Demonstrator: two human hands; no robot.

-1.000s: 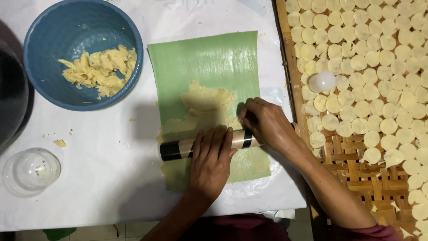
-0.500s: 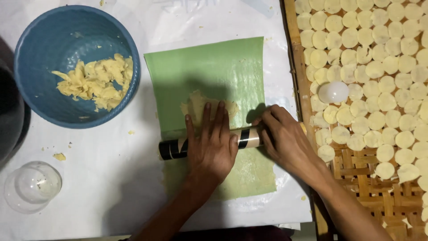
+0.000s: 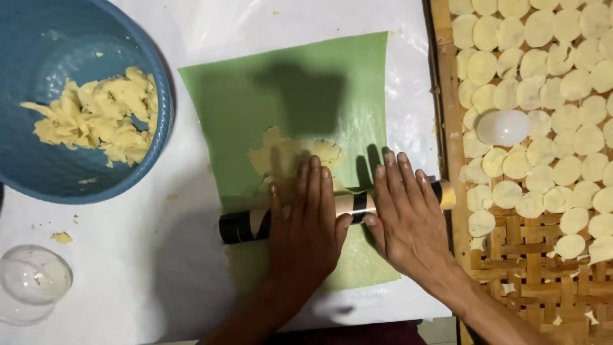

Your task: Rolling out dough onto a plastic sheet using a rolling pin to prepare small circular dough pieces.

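Note:
A flattened patch of pale yellow dough (image 3: 284, 153) lies on a green sheet (image 3: 255, 96). Across its near edge rests a cylindrical roller (image 3: 246, 227) with a dark left end and a tan right end. My left hand (image 3: 306, 230) presses flat on the roller's middle, fingertips reaching onto the dough. Beside it, my right hand (image 3: 408, 223) lies flat over the roller's right part, fingers stretched forward. Both palms hide most of the roller.
A blue bowl (image 3: 163, 96) with lumpy dough (image 3: 96, 115) stands at the left. On the right, a woven bamboo tray (image 3: 517, 281) carries several round dough discs (image 3: 543, 83) and a small white round cup (image 3: 503, 126). A clear glass cup (image 3: 32, 281) sits bottom left on the white cover.
The roller and both hands have moved forward over the dough. My right hand went from curled around the roller's end to lying flat on it. The view is closer.

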